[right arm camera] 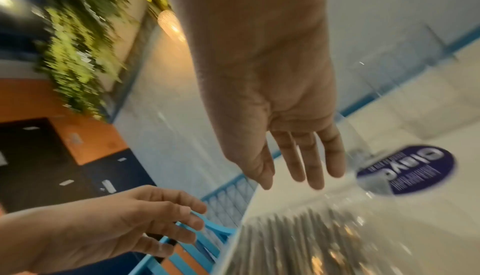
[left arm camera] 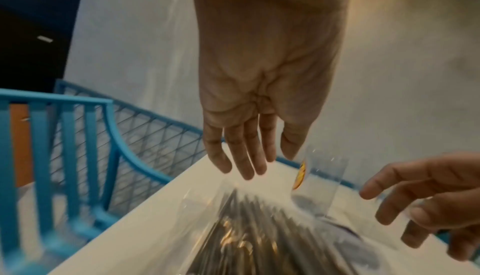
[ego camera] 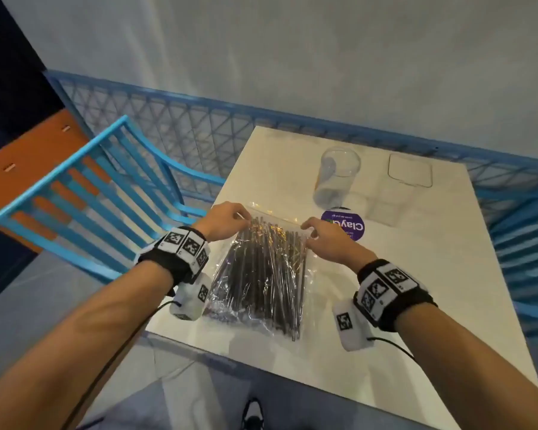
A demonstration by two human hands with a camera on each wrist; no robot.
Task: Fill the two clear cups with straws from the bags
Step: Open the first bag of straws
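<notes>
A clear plastic bag of dark straws lies flat on the white table, its mouth pointing away from me. My left hand is at the bag's far left corner and my right hand at its far right corner. In the left wrist view the left hand's fingers are straight, just over the bag's mouth. The right wrist view shows the right hand's fingers straight as well, above the bag. A round clear cup and a square clear cup stand empty beyond the bag.
A purple round sticker lies on the table between the bag and the round cup. A blue slatted chair stands to the left of the table. Blue mesh railing runs along the table's far and right sides.
</notes>
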